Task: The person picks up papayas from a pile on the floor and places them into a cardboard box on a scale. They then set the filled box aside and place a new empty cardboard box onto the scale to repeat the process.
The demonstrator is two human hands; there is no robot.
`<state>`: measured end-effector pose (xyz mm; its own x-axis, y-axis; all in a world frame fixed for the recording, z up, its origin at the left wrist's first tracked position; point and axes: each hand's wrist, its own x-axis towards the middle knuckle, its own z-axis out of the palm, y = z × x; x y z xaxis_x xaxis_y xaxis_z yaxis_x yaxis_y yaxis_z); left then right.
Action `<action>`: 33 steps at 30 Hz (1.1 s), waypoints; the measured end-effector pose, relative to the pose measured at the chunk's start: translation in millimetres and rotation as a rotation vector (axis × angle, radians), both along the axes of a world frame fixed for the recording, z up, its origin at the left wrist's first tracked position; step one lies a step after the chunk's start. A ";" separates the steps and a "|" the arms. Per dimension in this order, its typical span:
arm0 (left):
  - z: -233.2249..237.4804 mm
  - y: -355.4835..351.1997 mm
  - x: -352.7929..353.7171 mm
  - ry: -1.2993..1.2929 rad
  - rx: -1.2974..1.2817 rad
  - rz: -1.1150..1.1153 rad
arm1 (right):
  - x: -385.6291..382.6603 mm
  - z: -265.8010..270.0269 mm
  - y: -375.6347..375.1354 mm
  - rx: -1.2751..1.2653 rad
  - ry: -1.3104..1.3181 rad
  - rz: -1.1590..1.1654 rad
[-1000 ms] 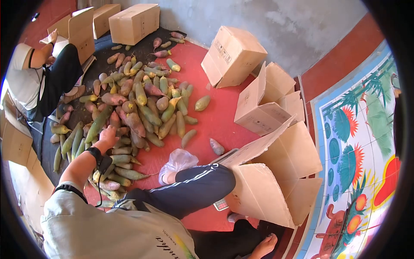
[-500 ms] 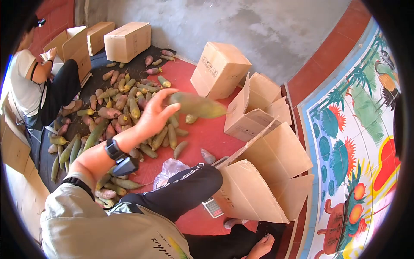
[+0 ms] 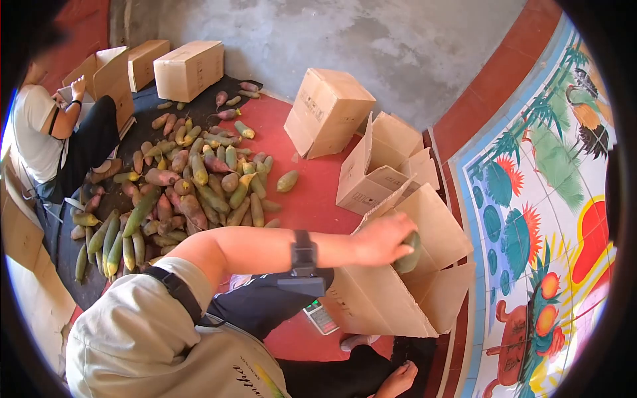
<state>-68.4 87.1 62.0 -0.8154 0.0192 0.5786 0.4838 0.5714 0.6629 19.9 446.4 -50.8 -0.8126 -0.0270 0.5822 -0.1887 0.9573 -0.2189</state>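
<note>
In my left hand [image 3: 385,239] is a green radish [image 3: 408,255], gripped by one end over the open cardboard box [image 3: 371,292] nearest me. My fingers hide part of the radish, and its lower part hangs inside the box. A dark watch-like device [image 3: 304,255] is strapped to that wrist. Low on the right, my right hand [image 3: 398,379] rests by my dark trouser leg, its fingers loosely extended and partly visible, with nothing seen in it. Beyond my left arm lies a heap of green and reddish radishes [image 3: 199,172] on dark and red ground sheeting.
Another open box [image 3: 361,189] and a closed carton [image 3: 332,109] stand behind the near box. A small device with buttons [image 3: 322,318] lies beside my knee. At far left a person [image 3: 43,123] sits by an open box [image 3: 113,83]. A painted tile panel [image 3: 544,219] borders the right.
My left hand has carried the radish from above the heap, rightward and down, to the near box. My right hand has stayed almost in place.
</note>
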 end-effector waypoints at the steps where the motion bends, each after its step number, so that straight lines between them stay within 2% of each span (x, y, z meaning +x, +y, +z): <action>1: -3.8 7.4 -4.0 -0.041 -0.063 -0.016 | 0.6 0.2 -1.1 -0.027 -0.020 -0.012; 3: -14.7 15.5 -9.6 -0.085 -0.123 -0.028 | 0.5 -1.4 -0.1 -0.019 -0.006 0.002; 5: -19.7 20.6 -10.4 -0.211 -0.326 -0.006 | 1.0 -0.8 2.6 -0.010 0.003 0.006; 9: -20.2 18.8 -10.9 -0.250 -0.426 -0.042 | 0.8 1.9 -3.1 -0.030 -0.008 0.012; 11: -23.6 17.2 -8.3 -0.017 -0.378 -0.040 | -1.6 3.4 -5.3 -0.036 -0.010 0.016; 12: -25.7 16.9 -7.1 -0.020 -0.373 -0.038 | -1.0 3.8 -5.2 -0.022 -0.001 0.025; 14: -29.7 14.3 -4.9 0.233 -0.296 -0.117 | -0.9 3.6 -6.3 -0.006 0.003 0.039; 15: -32.0 12.7 -3.2 0.228 -0.293 -0.113 | -1.5 3.2 -6.7 -0.011 -0.008 0.034; 17: -34.8 9.2 2.7 0.387 -0.358 -0.147 | -2.6 3.3 -6.9 -0.009 -0.021 0.033; 23: -52.8 -33.6 46.0 0.499 -0.356 -0.146 | -6.9 -5.0 1.0 0.003 -0.070 0.033; 25: -69.4 -63.9 70.7 0.446 -0.342 -0.085 | -14.0 -16.5 11.6 0.038 -0.035 0.031; 28: -109.3 -115.2 100.7 0.232 -0.327 0.052 | -14.3 -14.9 10.7 0.016 -0.048 0.028; 29: -114.5 -132.2 118.0 0.167 -0.423 0.171 | -13.4 -14.0 9.5 0.027 -0.065 0.030; 30: -146.9 -157.6 128.1 0.149 -0.500 0.241 | -13.5 -12.6 8.6 0.024 -0.067 0.036; 31: -159.9 -174.7 145.9 -0.016 -0.391 0.318 | -13.5 -11.3 8.5 0.021 -0.068 0.042; 33: -205.9 -213.9 183.7 -0.202 -0.369 0.502 | -15.0 -10.0 6.5 0.055 -0.079 0.032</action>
<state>115.3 -126.8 -143.9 -0.8692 -0.2239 0.4409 -0.0146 0.9028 0.4298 4.9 452.9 -60.8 -0.8540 -0.0834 0.5135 -0.2032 0.9621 -0.1818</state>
